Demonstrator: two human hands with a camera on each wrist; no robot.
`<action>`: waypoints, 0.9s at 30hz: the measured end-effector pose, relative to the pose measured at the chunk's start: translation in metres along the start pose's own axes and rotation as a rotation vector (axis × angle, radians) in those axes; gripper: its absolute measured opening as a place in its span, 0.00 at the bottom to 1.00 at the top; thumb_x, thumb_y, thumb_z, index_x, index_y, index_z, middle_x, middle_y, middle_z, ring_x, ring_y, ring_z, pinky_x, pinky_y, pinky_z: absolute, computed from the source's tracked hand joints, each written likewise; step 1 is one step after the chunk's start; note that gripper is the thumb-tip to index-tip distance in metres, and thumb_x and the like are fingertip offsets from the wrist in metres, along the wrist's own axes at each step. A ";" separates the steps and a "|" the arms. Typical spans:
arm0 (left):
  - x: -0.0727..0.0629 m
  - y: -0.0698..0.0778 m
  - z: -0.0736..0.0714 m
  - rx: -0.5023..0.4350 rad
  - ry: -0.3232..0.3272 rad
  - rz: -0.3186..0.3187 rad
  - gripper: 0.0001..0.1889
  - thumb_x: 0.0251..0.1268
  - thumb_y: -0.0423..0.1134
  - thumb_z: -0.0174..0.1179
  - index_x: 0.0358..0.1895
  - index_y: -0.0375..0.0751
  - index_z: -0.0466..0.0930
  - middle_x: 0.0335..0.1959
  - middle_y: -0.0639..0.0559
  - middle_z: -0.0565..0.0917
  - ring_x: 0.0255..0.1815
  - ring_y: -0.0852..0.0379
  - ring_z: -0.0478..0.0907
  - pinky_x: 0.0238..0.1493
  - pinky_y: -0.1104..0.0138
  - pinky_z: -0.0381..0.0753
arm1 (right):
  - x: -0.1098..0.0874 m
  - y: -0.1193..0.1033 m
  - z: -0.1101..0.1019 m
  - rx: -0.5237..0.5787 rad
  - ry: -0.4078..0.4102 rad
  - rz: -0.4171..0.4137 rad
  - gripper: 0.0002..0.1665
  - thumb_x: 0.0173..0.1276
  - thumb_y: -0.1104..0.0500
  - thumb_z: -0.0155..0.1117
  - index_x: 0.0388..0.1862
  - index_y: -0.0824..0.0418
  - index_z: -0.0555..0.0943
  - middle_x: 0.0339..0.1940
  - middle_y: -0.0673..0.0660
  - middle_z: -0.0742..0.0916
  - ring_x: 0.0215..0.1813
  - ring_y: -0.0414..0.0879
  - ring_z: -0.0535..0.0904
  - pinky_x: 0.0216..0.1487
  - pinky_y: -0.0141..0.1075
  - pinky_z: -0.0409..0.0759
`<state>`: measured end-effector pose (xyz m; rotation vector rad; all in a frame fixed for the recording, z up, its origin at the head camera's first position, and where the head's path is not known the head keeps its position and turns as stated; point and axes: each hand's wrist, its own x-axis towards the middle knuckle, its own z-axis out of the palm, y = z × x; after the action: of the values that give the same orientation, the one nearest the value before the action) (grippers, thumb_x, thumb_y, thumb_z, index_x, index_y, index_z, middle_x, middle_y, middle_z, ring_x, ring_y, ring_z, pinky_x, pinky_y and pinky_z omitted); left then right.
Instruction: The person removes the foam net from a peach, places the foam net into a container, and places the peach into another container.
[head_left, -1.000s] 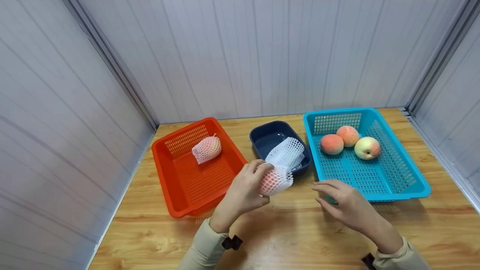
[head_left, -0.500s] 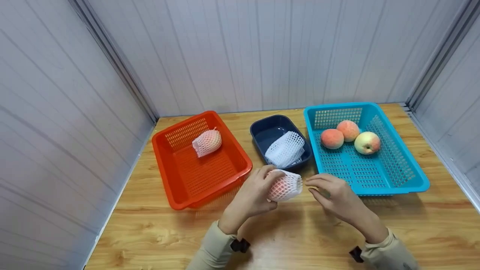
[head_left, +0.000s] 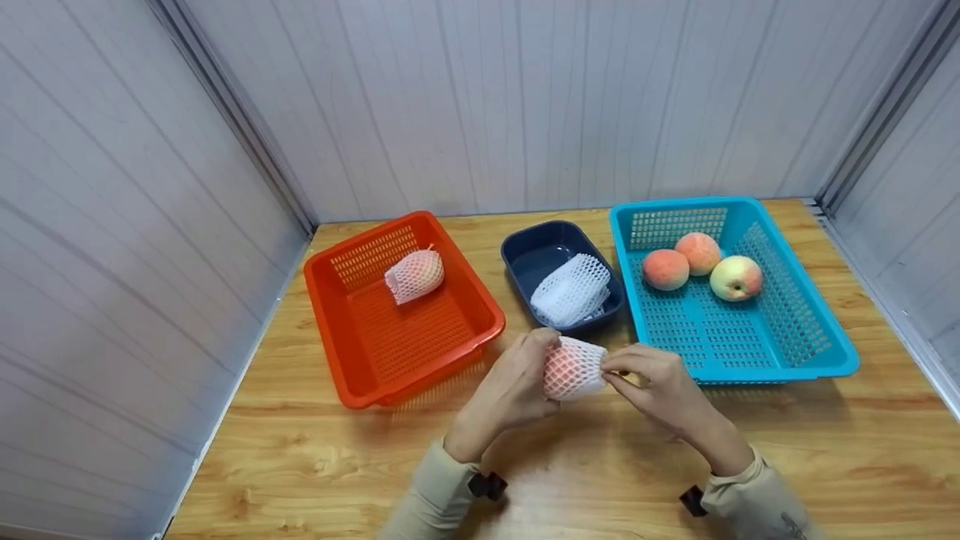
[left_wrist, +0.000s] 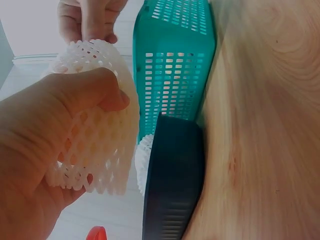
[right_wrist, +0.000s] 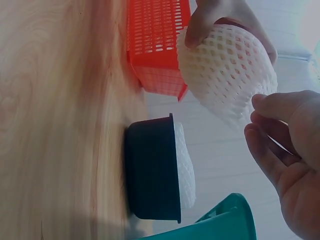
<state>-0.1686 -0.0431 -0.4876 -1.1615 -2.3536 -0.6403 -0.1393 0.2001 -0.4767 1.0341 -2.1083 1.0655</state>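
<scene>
My left hand (head_left: 511, 386) grips a peach in a white foam net sleeve (head_left: 574, 369), held above the front of the table. In the left wrist view the thumb lies across the net (left_wrist: 102, 145). My right hand (head_left: 667, 386) pinches the open end of that sleeve on its right side; the right wrist view shows thumb and fingertips at the edge of the foam net (right_wrist: 227, 67). Pink fruit shows through the mesh. Behind the hands, a dark blue basin (head_left: 529, 274) holds folded white foam nets (head_left: 571, 291).
At the left, a red basket (head_left: 405, 360) contains one netted peach (head_left: 416, 276). The turquoise basket (head_left: 705, 341) at the right holds three bare peaches, one of them a yellowish peach (head_left: 736, 278). Pale panel walls (head_left: 480, 112) enclose the wooden table (head_left: 300, 465).
My left hand has moved right with the netted peach, away from the basin. My right hand has come left to the sleeve and now pinches its end.
</scene>
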 end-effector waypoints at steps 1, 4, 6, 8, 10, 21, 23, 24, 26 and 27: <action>0.000 0.000 0.000 -0.001 -0.003 0.002 0.47 0.31 0.41 0.79 0.60 0.39 0.60 0.52 0.47 0.71 0.52 0.52 0.71 0.60 0.67 0.68 | 0.001 0.000 0.001 -0.005 0.003 -0.002 0.17 0.46 0.77 0.74 0.34 0.61 0.87 0.33 0.54 0.87 0.35 0.46 0.82 0.41 0.26 0.78; -0.002 0.000 0.001 -0.011 -0.010 0.007 0.48 0.31 0.42 0.80 0.60 0.39 0.61 0.53 0.46 0.71 0.54 0.51 0.70 0.62 0.67 0.66 | 0.001 -0.001 0.004 -0.011 0.009 -0.006 0.17 0.47 0.77 0.74 0.35 0.62 0.87 0.34 0.54 0.87 0.35 0.46 0.82 0.40 0.27 0.78; -0.003 -0.001 0.002 -0.020 -0.010 0.007 0.48 0.31 0.41 0.80 0.60 0.38 0.61 0.55 0.46 0.71 0.56 0.50 0.70 0.63 0.66 0.66 | 0.000 -0.002 0.006 -0.008 0.006 0.003 0.17 0.48 0.77 0.74 0.36 0.62 0.87 0.35 0.55 0.87 0.35 0.46 0.82 0.41 0.26 0.78; -0.004 -0.001 0.003 -0.039 -0.012 -0.003 0.48 0.30 0.40 0.81 0.59 0.39 0.62 0.56 0.45 0.70 0.56 0.50 0.69 0.64 0.64 0.66 | -0.002 -0.003 0.007 0.002 0.007 0.013 0.18 0.49 0.76 0.74 0.38 0.62 0.87 0.37 0.55 0.87 0.35 0.46 0.82 0.40 0.27 0.79; -0.005 -0.002 0.004 -0.063 -0.013 -0.017 0.47 0.28 0.40 0.81 0.58 0.40 0.62 0.58 0.43 0.69 0.58 0.48 0.69 0.64 0.63 0.67 | -0.005 -0.003 0.008 0.021 0.010 0.026 0.18 0.49 0.76 0.74 0.40 0.62 0.87 0.38 0.56 0.87 0.36 0.47 0.82 0.39 0.29 0.80; -0.008 0.000 0.009 -0.157 -0.071 -0.104 0.47 0.30 0.37 0.83 0.61 0.48 0.65 0.60 0.47 0.70 0.59 0.51 0.68 0.63 0.62 0.68 | -0.017 0.001 0.017 0.023 -0.002 0.007 0.24 0.44 0.75 0.76 0.44 0.64 0.86 0.44 0.60 0.86 0.38 0.48 0.83 0.45 0.27 0.78; -0.009 0.000 0.010 -0.172 -0.085 -0.115 0.46 0.33 0.37 0.82 0.62 0.49 0.65 0.61 0.48 0.70 0.59 0.52 0.69 0.63 0.62 0.68 | -0.018 0.004 0.019 -0.003 0.003 -0.019 0.27 0.42 0.74 0.76 0.45 0.65 0.85 0.45 0.62 0.86 0.40 0.52 0.84 0.49 0.27 0.76; -0.008 0.000 0.010 -0.179 -0.089 -0.116 0.46 0.34 0.36 0.82 0.62 0.49 0.65 0.61 0.48 0.69 0.59 0.52 0.70 0.63 0.63 0.68 | -0.017 0.005 0.020 -0.017 0.006 -0.029 0.28 0.41 0.74 0.77 0.46 0.65 0.85 0.46 0.63 0.86 0.41 0.53 0.84 0.51 0.27 0.75; -0.010 0.000 0.011 -0.191 -0.103 -0.118 0.46 0.36 0.36 0.81 0.63 0.50 0.64 0.62 0.48 0.69 0.59 0.53 0.70 0.63 0.64 0.68 | -0.017 0.006 0.022 -0.036 0.007 -0.037 0.28 0.40 0.73 0.76 0.47 0.66 0.85 0.47 0.64 0.85 0.44 0.55 0.83 0.54 0.27 0.73; -0.010 0.000 0.010 -0.193 -0.111 -0.117 0.46 0.36 0.35 0.80 0.63 0.50 0.64 0.62 0.48 0.69 0.59 0.53 0.70 0.63 0.64 0.68 | -0.017 0.007 0.023 -0.041 0.007 -0.041 0.28 0.41 0.72 0.76 0.47 0.66 0.85 0.47 0.64 0.85 0.45 0.56 0.83 0.56 0.27 0.72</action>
<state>-0.1646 -0.0432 -0.5016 -1.1726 -2.5130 -0.8818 -0.1382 0.1904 -0.5044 1.0480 -2.0858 1.0002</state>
